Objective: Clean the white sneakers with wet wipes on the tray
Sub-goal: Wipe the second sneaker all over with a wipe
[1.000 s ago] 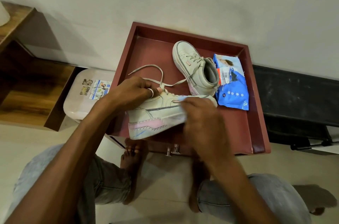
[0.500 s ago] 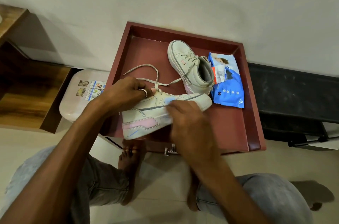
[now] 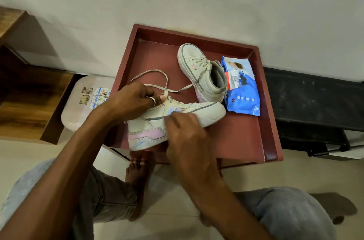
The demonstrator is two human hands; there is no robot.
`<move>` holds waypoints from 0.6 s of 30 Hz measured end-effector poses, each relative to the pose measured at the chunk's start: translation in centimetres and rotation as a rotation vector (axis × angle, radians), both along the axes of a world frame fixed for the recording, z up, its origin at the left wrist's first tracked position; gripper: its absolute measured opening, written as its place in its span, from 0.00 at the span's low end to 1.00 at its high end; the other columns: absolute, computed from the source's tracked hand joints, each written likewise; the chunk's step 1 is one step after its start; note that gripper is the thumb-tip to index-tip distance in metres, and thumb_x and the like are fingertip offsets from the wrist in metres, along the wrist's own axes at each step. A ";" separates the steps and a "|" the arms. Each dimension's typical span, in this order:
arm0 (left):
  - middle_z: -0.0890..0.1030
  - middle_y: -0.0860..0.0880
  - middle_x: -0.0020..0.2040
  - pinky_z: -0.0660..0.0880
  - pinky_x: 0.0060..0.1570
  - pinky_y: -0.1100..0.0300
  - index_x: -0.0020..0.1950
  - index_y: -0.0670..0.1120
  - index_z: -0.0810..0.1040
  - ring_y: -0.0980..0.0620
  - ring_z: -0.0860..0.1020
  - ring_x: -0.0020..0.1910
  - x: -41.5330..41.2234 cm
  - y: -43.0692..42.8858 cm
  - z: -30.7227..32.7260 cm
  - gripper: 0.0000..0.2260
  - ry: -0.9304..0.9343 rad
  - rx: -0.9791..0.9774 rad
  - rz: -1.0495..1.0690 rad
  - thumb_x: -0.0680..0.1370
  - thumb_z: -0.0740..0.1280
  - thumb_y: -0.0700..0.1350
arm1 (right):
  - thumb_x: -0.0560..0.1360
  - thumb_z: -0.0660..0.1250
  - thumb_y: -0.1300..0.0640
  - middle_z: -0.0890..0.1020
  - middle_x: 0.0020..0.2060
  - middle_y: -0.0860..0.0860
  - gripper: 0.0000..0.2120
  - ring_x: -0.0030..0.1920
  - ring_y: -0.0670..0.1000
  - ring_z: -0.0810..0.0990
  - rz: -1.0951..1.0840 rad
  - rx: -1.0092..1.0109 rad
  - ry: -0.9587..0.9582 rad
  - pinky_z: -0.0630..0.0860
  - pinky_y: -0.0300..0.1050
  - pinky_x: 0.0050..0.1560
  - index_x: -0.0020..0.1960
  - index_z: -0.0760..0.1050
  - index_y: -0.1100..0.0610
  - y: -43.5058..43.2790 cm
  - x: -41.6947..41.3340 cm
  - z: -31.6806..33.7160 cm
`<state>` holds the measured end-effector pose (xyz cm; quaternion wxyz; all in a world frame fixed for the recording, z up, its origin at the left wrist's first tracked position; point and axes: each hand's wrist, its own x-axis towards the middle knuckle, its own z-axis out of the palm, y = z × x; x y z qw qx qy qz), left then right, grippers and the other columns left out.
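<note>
**A:** Where's the shoe right now, and who's got hold of it?

**B:** The white leather sneaker with the pink-smudged sole is at the near-left corner of the dark red wooden tray. Its heel pokes out over the tray's near edge, and it's tipped so the side faces up. The left hand has its fingers curled over the collar by the laces, pinning it. The right hand is bunched on a pale bluish wet wipe, pressing it on the side panel about mid-shoe. Most of the wipe is hidden under the fingers.

**A:** Which way does it run?

**B:** The long axis goes along the tray's near edge, heel left, toe right and angled a touch toward the tray's middle. So from the right hand the toe cap is off to the right and the heel's to the left, below the left wrist. The right hand's nearer the toe, so I'd guess the stroke goes that way, with the left bracing.

**A:** Anything else around?

**B:** A second white lace-up sneaker sits on its sole further back in the tray. There's a blue plastic pack of wipes just beside it, by the tray's right wall. A loose off-white lace loops over the tray floor behind the left hand. Left of the tray there's a white plastic stool with stickers.
</note>
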<state>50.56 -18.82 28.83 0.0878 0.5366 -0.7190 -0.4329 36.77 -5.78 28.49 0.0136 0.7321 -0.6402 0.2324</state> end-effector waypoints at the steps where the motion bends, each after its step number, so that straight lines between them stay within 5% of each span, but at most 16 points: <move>1: 0.78 0.58 0.25 0.65 0.24 0.67 0.35 0.51 0.81 0.60 0.74 0.23 0.1 0.0 0.0 0.16 -0.001 0.009 -0.003 0.81 0.66 0.54 | 0.73 0.56 0.64 0.83 0.49 0.58 0.17 0.49 0.57 0.81 0.054 0.016 0.016 0.80 0.47 0.51 0.54 0.81 0.62 0.4 0.7 0.2; 11: 0.78 0.56 0.26 0.68 0.32 0.58 0.34 0.51 0.82 0.55 0.73 0.27 -0.1 -0.1 0.0 0.17 0.004 0.006 0.012 0.80 0.66 0.55 | 0.75 0.66 0.67 0.86 0.47 0.57 0.12 0.48 0.58 0.83 -0.321 0.144 -0.124 0.80 0.53 0.49 0.54 0.84 0.59 -4.2 -10.6 0.2; 18: 0.80 0.55 0.28 0.69 0.29 0.62 0.34 0.52 0.82 0.56 0.77 0.29 0.0 0.0 0.0 0.16 -0.009 0.010 0.023 0.81 0.67 0.54 | 0.68 0.62 0.67 0.83 0.48 0.57 0.16 0.48 0.57 0.80 0.082 0.054 -0.007 0.80 0.48 0.46 0.54 0.81 0.62 0.1 0.4 0.7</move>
